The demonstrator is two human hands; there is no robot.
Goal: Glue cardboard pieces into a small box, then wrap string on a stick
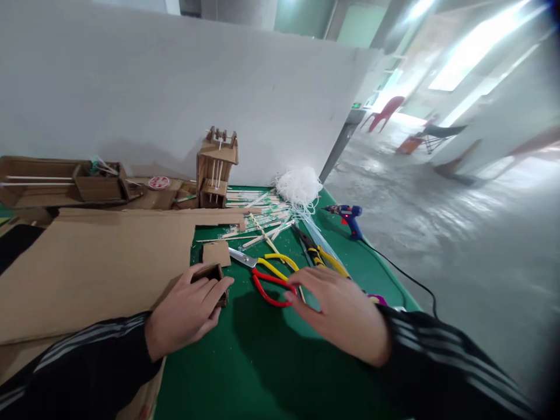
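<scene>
Small cardboard box (pixel 213 272): walls joined; in left hand, over green tabletop (pixel 196 373).
Left hand (pixel 186 312): clamped on box, apart from right.
Right hand (pixel 343 312): at scissors (pixel 272 280); grip unclear.
Cardboard square (pixel 216 254): seemingly unattached.
Cardboard tower (pixel 221 152): assembled, upright.

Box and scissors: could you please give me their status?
Left hand on box. Right hand at scissors, by red handle. Pliers close beyond.

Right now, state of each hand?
Left hand: closed on the small cardboard box.
Right hand: fingers at the red scissors handle, grip can't be told.
</scene>
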